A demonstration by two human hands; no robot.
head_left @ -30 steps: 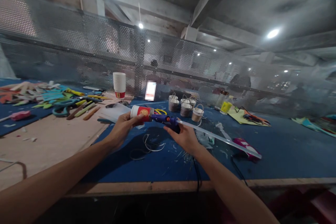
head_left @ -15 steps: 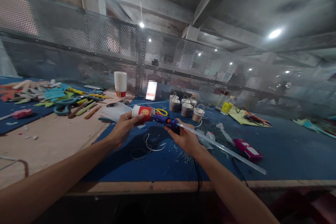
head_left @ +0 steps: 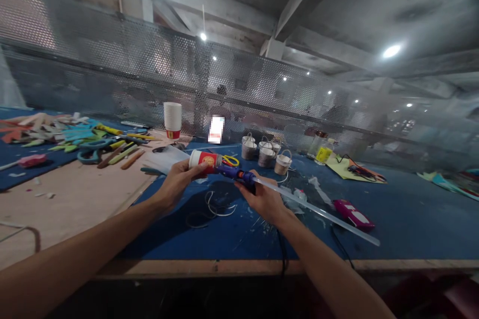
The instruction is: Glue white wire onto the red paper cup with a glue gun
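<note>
My left hand (head_left: 175, 181) is closed around a red and white paper cup (head_left: 208, 162), which lies on its side in the air over the table. In my right hand (head_left: 266, 200) is a blue glue gun (head_left: 235, 173), its nozzle at the cup's right end; whether it touches the cup I cannot tell. A long clear glue stick (head_left: 318, 211) sticks out of the gun's back toward the lower right. Just behind the gun show the yellow handles of scissors (head_left: 231, 160). A loose white cord (head_left: 220, 212) lies below on the blue table top.
Small baskets with handles (head_left: 266, 154) stand behind my right hand. A stack of paper cups (head_left: 172, 120) rises at the back left, near craft sticks (head_left: 132, 159) and blue-handled scissors (head_left: 90, 154). To the right are a yellow-labelled bottle (head_left: 325, 151) and a magenta box (head_left: 354, 214).
Both hands hold nearly the same pose, with the glue gun still at the cup's end. The whole view has shifted very slightly.
</note>
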